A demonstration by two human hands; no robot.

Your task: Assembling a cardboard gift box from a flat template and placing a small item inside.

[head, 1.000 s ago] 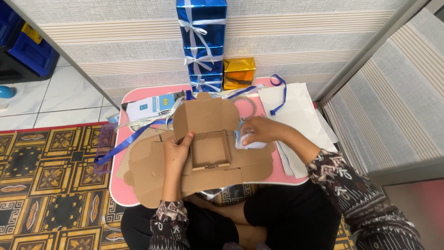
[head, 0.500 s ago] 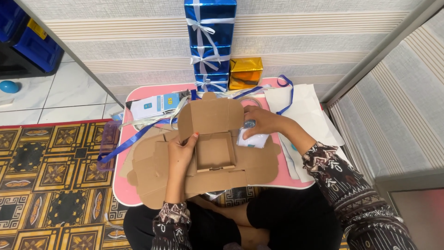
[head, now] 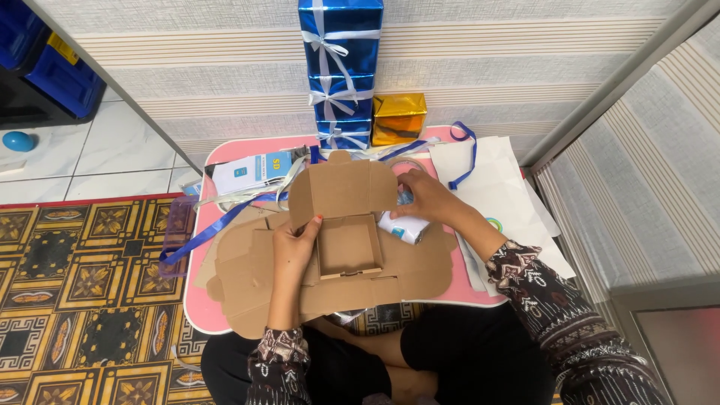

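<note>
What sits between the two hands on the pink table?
Head view: the cardboard box, its open square tray, lies between left hand and right hand.

White object (head: 401, 227) half under right hand (head: 427, 199)

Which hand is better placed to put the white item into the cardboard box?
The right hand: it already grips the white item beside the open cardboard box, while the left hand steadies the box wall.

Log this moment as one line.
left hand: holding cardboard box wall | right hand: gripping white item beside box | surface: pink table
</note>
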